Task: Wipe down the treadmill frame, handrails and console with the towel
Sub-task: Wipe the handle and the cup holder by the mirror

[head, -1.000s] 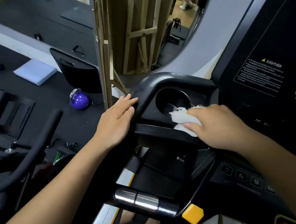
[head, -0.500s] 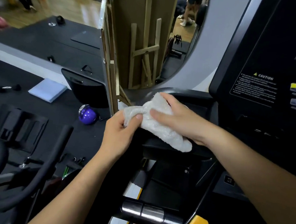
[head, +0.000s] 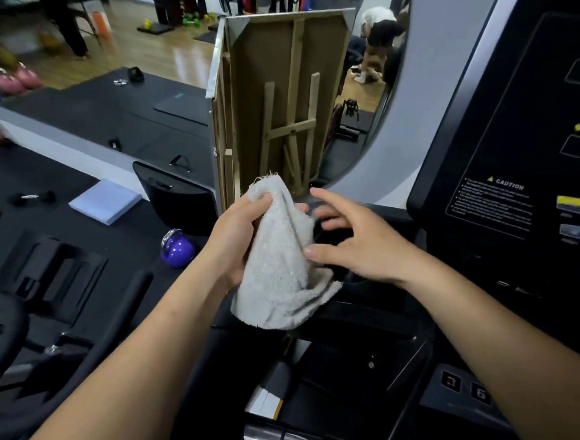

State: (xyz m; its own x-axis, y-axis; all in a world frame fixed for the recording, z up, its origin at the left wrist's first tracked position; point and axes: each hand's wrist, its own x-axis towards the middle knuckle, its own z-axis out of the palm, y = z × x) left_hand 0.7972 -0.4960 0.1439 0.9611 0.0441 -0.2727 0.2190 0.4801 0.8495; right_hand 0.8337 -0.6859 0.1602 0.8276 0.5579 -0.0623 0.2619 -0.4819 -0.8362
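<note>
Your left hand [head: 234, 241] grips the towel [head: 278, 267] near its top, and it hangs in the air before the console [head: 514, 139]. Your right hand [head: 359, 242] is loose, fingers spread, just beside the cloth. With only this one grip, the towel may slip and fall. One towel, two hands, one console.

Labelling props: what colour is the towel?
The towel is plain greyish white; head view, gripped by the left hand.
</note>
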